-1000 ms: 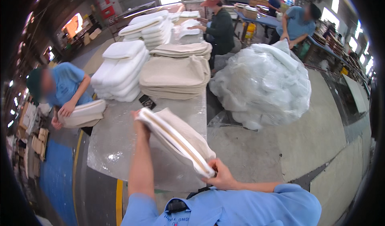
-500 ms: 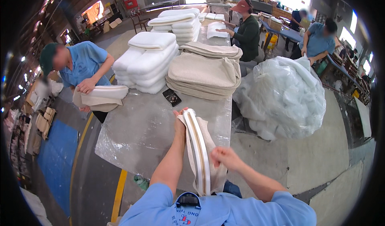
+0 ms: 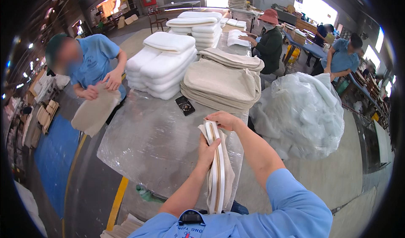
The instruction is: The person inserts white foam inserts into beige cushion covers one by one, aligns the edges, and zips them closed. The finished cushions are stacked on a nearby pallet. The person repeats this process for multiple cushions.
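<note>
A beige fabric cushion cover with white padding in it (image 3: 222,166) stands on edge in front of me, its long opening facing up. A tan line runs between two white bands there; whether it is a zip or an inner layer I cannot make out. My left hand (image 3: 206,152) grips its left side, thumb across the white band. At the far end my right hand (image 3: 224,120) is closed on the cover's corner. The near end reaches my body. Beyond my hands lie a small black tray (image 3: 184,106) of small items and a stack of beige covers (image 3: 221,84).
White pads (image 3: 162,65) are piled on the plastic-covered table (image 3: 147,138). On the left a co-worker (image 3: 95,60) handles a beige cover (image 3: 95,111). Right of the table sits a big clear bag of white filling (image 3: 301,115). Another person (image 3: 270,46) works at the far end.
My right hand has moved from the near right side to the cushion's far end. My left hand has come nearer along its left side. The left co-worker's cover now hangs lower, flat.
</note>
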A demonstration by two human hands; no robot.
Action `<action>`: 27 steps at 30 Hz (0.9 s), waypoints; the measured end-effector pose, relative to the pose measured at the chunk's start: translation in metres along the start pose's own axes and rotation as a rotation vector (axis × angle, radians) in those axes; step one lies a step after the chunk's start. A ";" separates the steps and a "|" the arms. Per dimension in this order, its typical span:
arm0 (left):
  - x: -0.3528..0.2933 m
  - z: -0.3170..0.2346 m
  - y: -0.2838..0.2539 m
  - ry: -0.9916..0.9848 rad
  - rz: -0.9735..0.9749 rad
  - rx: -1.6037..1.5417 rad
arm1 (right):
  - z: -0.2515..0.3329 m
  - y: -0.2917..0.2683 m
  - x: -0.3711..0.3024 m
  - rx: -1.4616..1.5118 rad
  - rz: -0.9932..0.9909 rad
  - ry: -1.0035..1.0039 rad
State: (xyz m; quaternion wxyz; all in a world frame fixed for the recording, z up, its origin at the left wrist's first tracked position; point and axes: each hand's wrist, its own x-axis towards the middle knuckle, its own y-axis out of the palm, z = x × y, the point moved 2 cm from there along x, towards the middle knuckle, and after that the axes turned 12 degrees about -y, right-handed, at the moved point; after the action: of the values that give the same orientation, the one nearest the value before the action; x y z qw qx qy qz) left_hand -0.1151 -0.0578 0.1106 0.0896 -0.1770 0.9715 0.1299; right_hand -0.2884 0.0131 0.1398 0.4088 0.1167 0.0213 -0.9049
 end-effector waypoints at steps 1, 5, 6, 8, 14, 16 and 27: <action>0.004 0.001 -0.006 0.003 -0.069 0.012 | 0.007 0.006 0.003 0.013 0.039 -0.003; 0.007 0.005 0.017 -0.061 -0.110 0.010 | 0.004 -0.022 -0.005 0.023 0.047 -0.014; 0.008 0.006 0.020 -0.077 -0.123 0.030 | 0.004 -0.026 -0.006 0.025 0.043 -0.033; 0.011 0.008 0.023 -0.061 -0.198 0.030 | -0.006 -0.026 -0.011 0.175 0.004 -0.195; 0.044 -0.005 -0.002 -0.080 -0.297 0.312 | -0.018 -0.015 -0.013 0.251 -0.101 -0.319; 0.053 -0.014 -0.011 0.018 -0.354 0.485 | -0.013 -0.009 -0.010 0.170 -0.132 -0.286; 0.063 -0.039 0.008 0.058 -0.414 0.498 | -0.054 0.015 -0.013 0.354 -0.630 -0.636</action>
State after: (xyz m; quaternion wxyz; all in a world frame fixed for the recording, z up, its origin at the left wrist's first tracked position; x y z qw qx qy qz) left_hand -0.1812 -0.0816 0.1357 0.1270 -0.3470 0.9190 -0.1376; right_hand -0.2586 0.0199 0.0908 0.0748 -0.1103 -0.2248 -0.9652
